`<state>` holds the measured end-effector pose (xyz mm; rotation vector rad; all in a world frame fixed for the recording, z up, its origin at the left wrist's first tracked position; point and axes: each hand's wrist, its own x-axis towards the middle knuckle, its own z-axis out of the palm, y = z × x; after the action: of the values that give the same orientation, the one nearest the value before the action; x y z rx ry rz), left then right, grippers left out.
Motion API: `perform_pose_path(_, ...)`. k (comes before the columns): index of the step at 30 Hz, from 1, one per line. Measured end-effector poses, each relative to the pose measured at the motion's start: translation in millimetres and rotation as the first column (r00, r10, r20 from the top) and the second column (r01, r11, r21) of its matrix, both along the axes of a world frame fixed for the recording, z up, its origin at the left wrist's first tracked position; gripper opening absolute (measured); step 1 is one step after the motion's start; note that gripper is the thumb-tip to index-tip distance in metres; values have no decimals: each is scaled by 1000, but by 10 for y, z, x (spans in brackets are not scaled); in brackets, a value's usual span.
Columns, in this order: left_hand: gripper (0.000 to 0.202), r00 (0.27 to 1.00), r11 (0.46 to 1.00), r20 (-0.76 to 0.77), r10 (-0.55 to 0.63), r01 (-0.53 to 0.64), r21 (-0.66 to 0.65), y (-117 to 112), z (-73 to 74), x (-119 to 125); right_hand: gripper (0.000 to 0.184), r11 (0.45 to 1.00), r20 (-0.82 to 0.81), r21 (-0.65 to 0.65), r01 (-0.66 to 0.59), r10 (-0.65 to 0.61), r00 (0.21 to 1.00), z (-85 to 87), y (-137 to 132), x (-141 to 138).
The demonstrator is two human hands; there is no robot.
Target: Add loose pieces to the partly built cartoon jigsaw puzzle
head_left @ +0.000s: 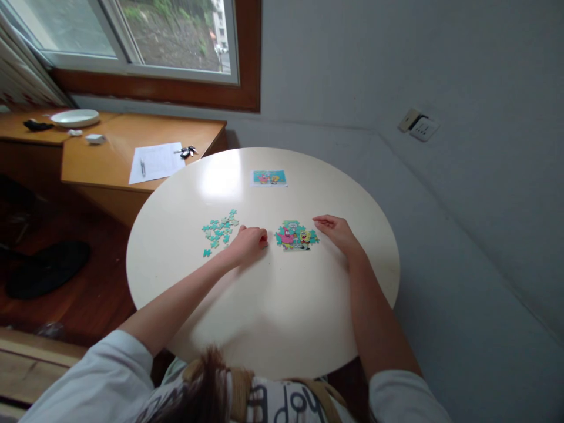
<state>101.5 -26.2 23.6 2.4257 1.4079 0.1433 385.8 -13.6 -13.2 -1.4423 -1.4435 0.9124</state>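
Observation:
A partly joined jigsaw puzzle, with a pink and a yellow cartoon figure on teal, lies on the round white table. Just left of it is my left hand, its fingers curled together; whatever they hold, if anything, is hidden. My right hand rests by the puzzle's upper right edge, fingers stretched out towards it, and I see nothing in them. Loose teal jigsaw pieces are scattered left of my left hand, some with pale sides up. A small reference picture of the same figures lies farther back.
A wooden desk adjoins the table at the left, holding a paper sheet with a pen, keys, a small white box and a white plate. A wall with sockets runs along the right.

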Motion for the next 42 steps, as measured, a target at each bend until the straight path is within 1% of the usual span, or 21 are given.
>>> perform_pose_path(5,13,997,993,5,75,-75,87,-176,-101,-255,40,1000,22,4,4,-4,1000,6,-13,18)
perform_pose_path(7,10,994,988,23,110,-112,109,-243,-114,-364,38,1000,23,3,10,-10,1000,20,-24,19)
perform_pose_path(9,8,991,984,42,128,-132,116,-285,-78,-455,37,1000,20,1,21,-21,1000,37,-37,16)
perform_pose_path(11,7,991,985,46,124,-129,111,-275,2,-533,35,1000,21,1,30,-30,999,53,-49,12)
perform_pose_path(13,7,987,980,83,136,-146,133,-192,103,-613,35,999,24,7,36,-37,999,67,-57,9)
perform_pose_path(15,9,974,965,130,183,-203,164,-43,186,-703,35,999,28,12,44,-45,999,78,-65,6)
perform_pose_path(16,11,962,950,158,223,-251,187,46,211,-750,35,999,30,13,50,-50,998,83,-68,5)
perform_pose_path(17,12,950,936,172,259,-291,197,136,221,-794,36,998,31,12,56,-57,998,87,-72,5)
perform_pose_path(19,17,926,918,175,334,-361,162,295,191,-865,36,997,32,4,73,-73,997,93,-79,5)
perform_pose_path(22,25,914,920,170,367,-384,79,423,56,-905,37,996,22,-12,91,-90,996,91,-85,11)
perform_pose_path(25,20,891,910,228,392,-412,50,428,-78,-893,35,995,11,-12,101,-101,995,80,-81,24)
perform_pose_path(27,19,875,904,272,401,-425,36,404,-127,-892,33,995,12,-10,101,-101,995,77,-80,34)
perform_pose_path(32,19,832,904,398,387,-428,15,372,-153,-942,28,995,22,-16,97,-97,995,105,-97,39)
perform_pose_path(36,17,791,914,496,359,-406,-12,374,-160,-957,27,993,48,-39,109,-107,993,136,-113,34)
perform_pose_path(40,9,750,916,553,362,-395,-64,360,-125,-949,28,993,49,-42,111,-109,993,139,-119,37)
perform_pose_path(42,11,726,911,579,371,-405,-76,354,-97,-954,27,993,42,-41,110,-108,993,135,-119,38)
